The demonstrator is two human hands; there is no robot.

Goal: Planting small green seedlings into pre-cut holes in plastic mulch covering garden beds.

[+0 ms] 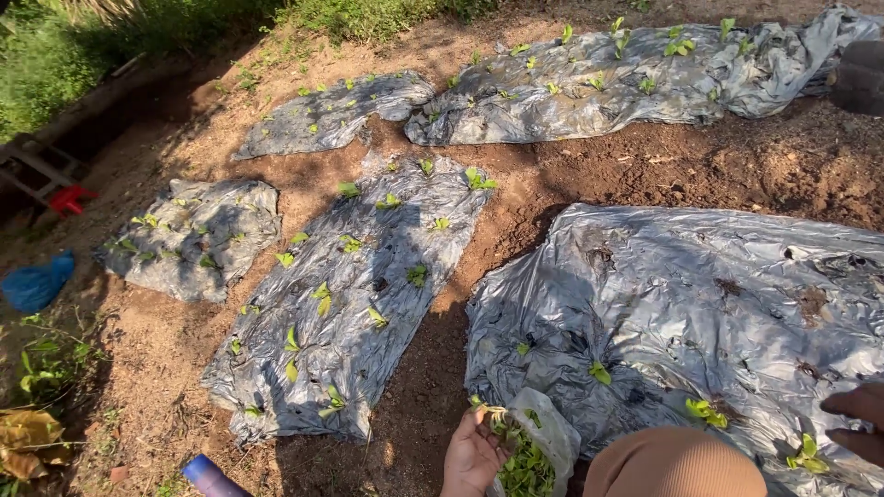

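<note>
Seedling bag (pixel 543 446), clear plastic, small green leaves inside

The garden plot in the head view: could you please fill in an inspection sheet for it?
Surface: bare reddish-brown soil, partly shaded.
Job's things: crinkled silver plastic mulch sheets laid over the beds, small green seedlings poking through holes; clear plastic bag of green seedlings.
Clutter: blue plastic bag, red object, blue cylindrical object at the bottom edge, dry yellow leaves.
Hands: left hand grips the seedling bag; right hand, only partly in view, is close to a seedling at the sheet's edge.
Cables: nothing seen.
Surroundings: green grass and weeds along the far edge.
</note>
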